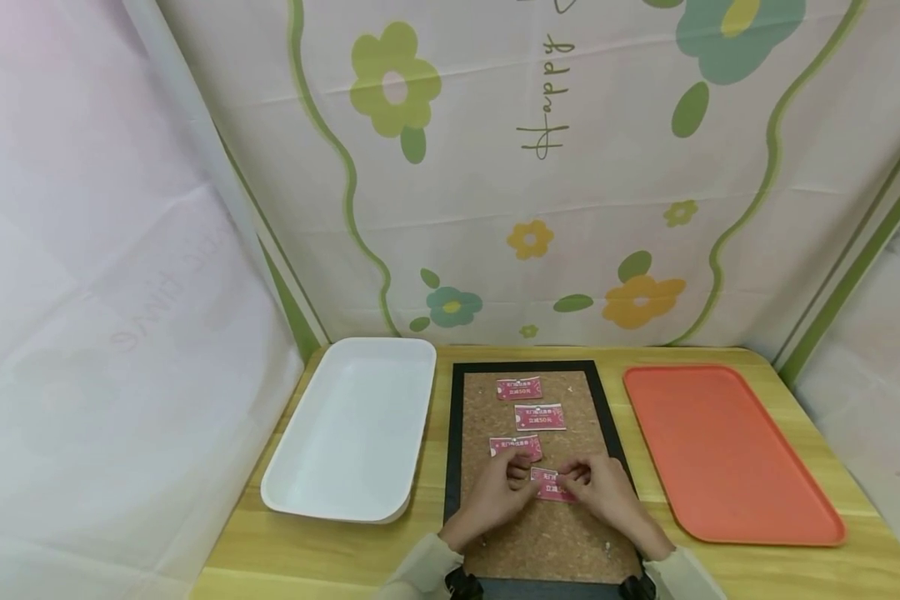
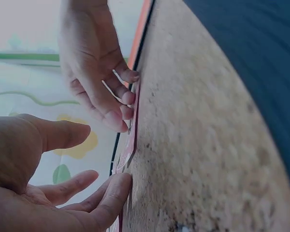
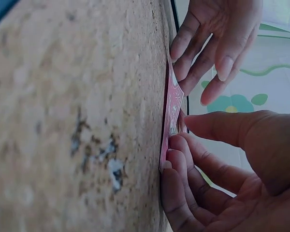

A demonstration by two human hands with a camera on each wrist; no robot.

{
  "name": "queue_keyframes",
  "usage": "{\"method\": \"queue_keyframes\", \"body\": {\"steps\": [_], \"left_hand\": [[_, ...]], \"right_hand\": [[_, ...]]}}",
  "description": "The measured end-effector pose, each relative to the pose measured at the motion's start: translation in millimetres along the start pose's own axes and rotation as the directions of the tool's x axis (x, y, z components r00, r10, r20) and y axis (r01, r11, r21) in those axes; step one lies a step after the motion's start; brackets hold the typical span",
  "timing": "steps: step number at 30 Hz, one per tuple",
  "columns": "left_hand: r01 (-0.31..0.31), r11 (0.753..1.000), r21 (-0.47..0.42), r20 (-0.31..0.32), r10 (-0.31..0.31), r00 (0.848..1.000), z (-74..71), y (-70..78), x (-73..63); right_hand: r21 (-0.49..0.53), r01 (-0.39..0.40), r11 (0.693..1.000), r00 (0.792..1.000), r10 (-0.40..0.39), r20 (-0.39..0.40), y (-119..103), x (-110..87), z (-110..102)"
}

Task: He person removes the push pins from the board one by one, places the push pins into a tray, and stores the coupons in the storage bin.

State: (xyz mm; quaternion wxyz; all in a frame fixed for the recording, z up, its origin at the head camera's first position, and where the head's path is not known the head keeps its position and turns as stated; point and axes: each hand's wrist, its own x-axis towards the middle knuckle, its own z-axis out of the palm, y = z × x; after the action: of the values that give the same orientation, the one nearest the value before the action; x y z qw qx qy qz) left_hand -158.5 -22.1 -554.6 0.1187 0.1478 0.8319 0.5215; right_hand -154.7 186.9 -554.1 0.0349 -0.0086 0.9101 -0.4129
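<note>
A pink printed card lies on the cork board, lowest of the cards there. My left hand touches its left end with the fingertips, and the thumb stands apart from the fingers in the left wrist view. At the card's right side, fingertips of my right hand rest along the edge; the right wrist view has this thumb lifted off the card, close above the index finger. Just above my left hand another pink card is partly covered by its fingers.
Two more pink cards, a middle one and a top one, are on the black-framed board. A deep white tray stands left of it, a flat orange tray right. Printed flower curtains close off the table's back and sides.
</note>
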Motion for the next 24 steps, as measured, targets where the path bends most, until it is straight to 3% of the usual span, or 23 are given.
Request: {"method": "queue_keyframes", "body": {"steps": [9,24], "left_hand": [[0.007,0.998,-0.064,-0.002,-0.007,1.000,-1.7,3.1,1.2],[0.058,0.993,-0.105,-0.026,-0.061,0.998,3.3,6.6,5.3]], "right_hand": [[-0.030,-0.034,0.999,0.999,0.033,-0.033,-3.3,0.0,0.3],[-0.035,-0.087,0.996,0.996,0.087,-0.020,-0.5,7.9,3.1]]}}
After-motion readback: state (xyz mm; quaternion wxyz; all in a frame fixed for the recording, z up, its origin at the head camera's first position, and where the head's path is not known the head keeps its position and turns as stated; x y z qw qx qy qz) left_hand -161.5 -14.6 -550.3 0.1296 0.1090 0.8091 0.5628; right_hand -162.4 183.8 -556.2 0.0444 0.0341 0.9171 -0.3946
